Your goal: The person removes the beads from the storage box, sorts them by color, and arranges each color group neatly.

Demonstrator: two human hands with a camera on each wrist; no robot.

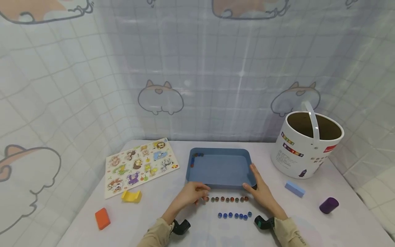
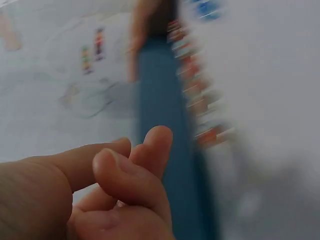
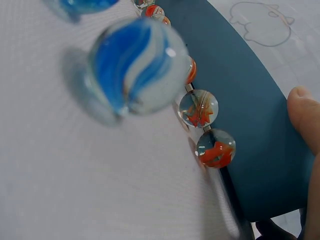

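A blue tray (image 1: 220,168) sits mid-table on the white cloth (image 1: 172,212), tipped so its inside faces the person. The right hand (image 1: 261,192) holds the tray's near right corner, thumb along the right rim, fingers under or behind the edge; how tightly they curl is hard to tell. The right wrist view shows only a thumb tip (image 3: 305,115) against the tray's dark blue wall (image 3: 250,115).

The left hand (image 1: 192,193) rests at the tray's near left corner, fingers loosely bent and close together. In the blurred left wrist view the fingers (image 2: 135,175) curl over each other and hold nothing visible; whether they touch the tray (image 2: 162,125) I cannot tell.

A row of red marbles (image 1: 226,199) lies just in front of the tray's near edge, between the two hands. In the right wrist view two of them (image 3: 207,127) sit right against the tray wall. A shorter row of blue marbles (image 1: 234,215) lies nearer the person; one blue marble (image 3: 135,67) looms large and blurred in the right wrist view. A few small beads (image 1: 194,158) sit in the tray's far left corner.

Left of the tray: animal puzzle board (image 1: 140,164), yellow block (image 1: 131,196), orange block (image 1: 102,218). Right: white bucket (image 1: 303,144) with its handle up, light blue block (image 1: 294,188), purple cylinder (image 1: 328,205).
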